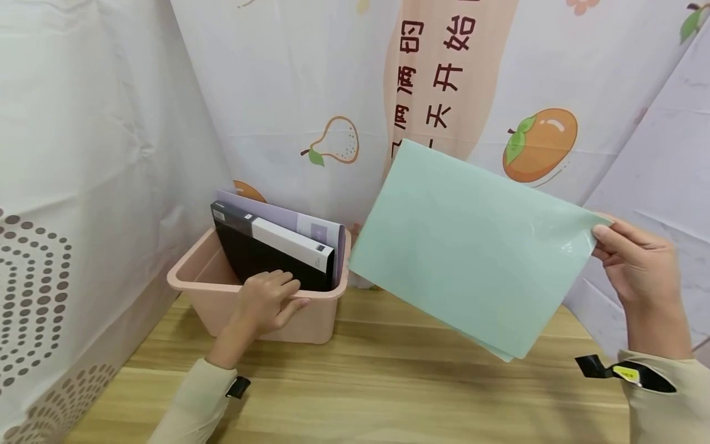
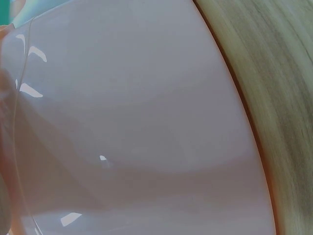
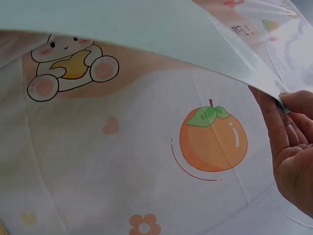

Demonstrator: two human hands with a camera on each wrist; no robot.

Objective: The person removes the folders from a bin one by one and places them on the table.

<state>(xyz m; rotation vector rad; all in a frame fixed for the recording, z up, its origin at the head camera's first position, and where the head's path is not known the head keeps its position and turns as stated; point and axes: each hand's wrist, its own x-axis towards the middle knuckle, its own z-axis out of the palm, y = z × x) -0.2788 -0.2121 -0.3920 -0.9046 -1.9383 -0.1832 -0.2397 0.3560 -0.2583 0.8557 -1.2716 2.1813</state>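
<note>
A pale green folder (image 1: 471,246) hangs tilted in the air, its right corner pinched between thumb and fingers of my right hand (image 1: 638,259). In the right wrist view, the hand (image 3: 291,132) grips the edge of the green sheet (image 3: 146,34). My left hand (image 1: 272,302) grips the front rim of a pink bin (image 1: 310,317), fingers curled over it. Inside the bin lean a black binder (image 1: 266,256) with a white spine strip and a purple folder (image 1: 277,216) behind it. The bin's wall (image 2: 137,107) fills most of the left wrist view.
The bin stands on the left of a wooden table (image 1: 388,382). Behind the table hangs a printed cloth (image 1: 266,80) with fruit drawings and writing. Another white cloth (image 1: 89,154) with dotted patterns hangs at the left.
</note>
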